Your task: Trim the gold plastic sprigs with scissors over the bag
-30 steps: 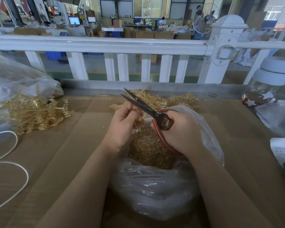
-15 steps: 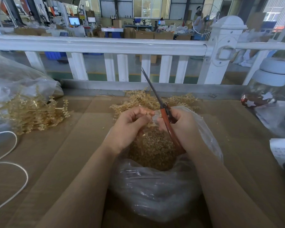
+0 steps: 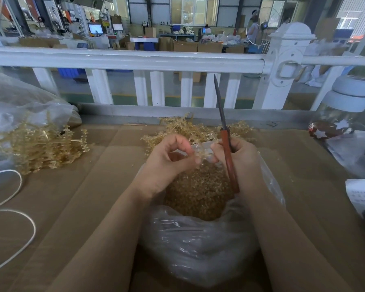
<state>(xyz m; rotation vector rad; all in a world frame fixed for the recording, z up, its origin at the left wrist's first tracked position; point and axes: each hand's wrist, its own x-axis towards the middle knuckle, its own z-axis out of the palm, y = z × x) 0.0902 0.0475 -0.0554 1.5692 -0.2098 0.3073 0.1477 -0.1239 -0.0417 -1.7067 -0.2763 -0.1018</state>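
Over the open bag, the left hand pinches a small gold sprig, and the right hand's fingers touch it too. The right hand also grips closed scissors, blades pointing up and far. Trimmed bits fill the bag. Sprig piles lie left and far on the bench.
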